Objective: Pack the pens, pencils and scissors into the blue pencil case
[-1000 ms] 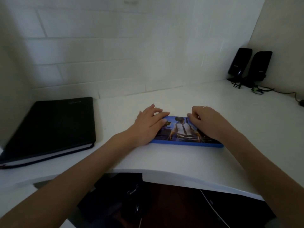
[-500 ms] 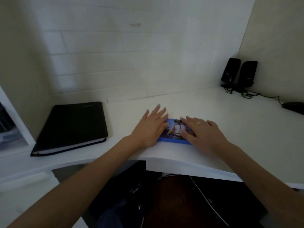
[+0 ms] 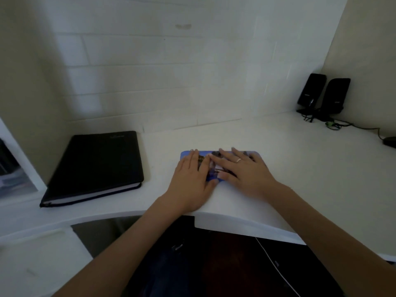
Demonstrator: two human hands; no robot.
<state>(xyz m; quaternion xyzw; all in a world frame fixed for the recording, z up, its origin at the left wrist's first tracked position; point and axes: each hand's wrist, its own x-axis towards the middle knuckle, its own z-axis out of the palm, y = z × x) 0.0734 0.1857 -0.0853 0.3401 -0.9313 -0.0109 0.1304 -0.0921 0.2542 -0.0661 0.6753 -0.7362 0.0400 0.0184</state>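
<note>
The blue pencil case (image 3: 214,153) with a printed picture on its lid lies shut on the white desk (image 3: 300,179), near the front edge. My left hand (image 3: 189,181) lies flat on its left half, fingers stretched to the far edge. Beside it, my right hand (image 3: 244,171), with a ring on one finger, lies flat on the right half, fingers spread. The two hands touch over the middle of the lid and cover most of it. No pens, pencils or scissors show.
A black notebook (image 3: 94,166) lies closed at the left of the desk. Two black speakers (image 3: 324,94) with cables (image 3: 336,124) stand in the back right corner, and a dark object (image 3: 390,141) sits at the right edge. The desk's curved front edge (image 3: 235,221) is close.
My right hand has gone from curled at the case's far edge to flat on the lid. My left hand has slid further onto the lid. The view has shifted.
</note>
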